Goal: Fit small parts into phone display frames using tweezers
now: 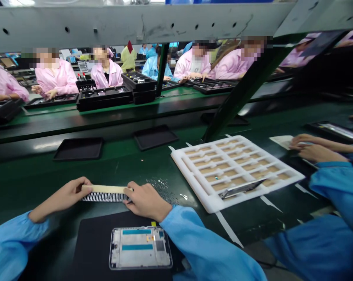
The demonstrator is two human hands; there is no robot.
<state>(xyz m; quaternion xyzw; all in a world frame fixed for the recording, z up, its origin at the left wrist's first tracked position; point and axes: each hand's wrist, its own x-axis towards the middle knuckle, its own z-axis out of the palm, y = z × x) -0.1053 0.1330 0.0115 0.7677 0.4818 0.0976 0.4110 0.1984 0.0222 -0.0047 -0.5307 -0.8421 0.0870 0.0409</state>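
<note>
My left hand (72, 193) grips the left end of a beige strip (104, 189), which has a fringe of small black-and-white striped pieces (104, 197) along its lower edge. My right hand (147, 201) holds the strip's right end, its fingers partly covering it. Just beyond that hand, tiny shiny pieces (161, 190) lie scattered on the green bench. Below my hands, a phone frame (139, 248) with blue strips lies on a black mat (91, 238). To the right stands a white foam tray (194, 179) of tan parts, with a metal tool (241, 189) on it.
A co-worker's blue-sleeved hands (317, 148) rest on a paper sheet at the right, near a black-framed screen. Flat black trays (78, 149) sit beyond my hands. Across a conveyor, people in pink smocks work beside stacked black trays (103, 97), under a grey beam.
</note>
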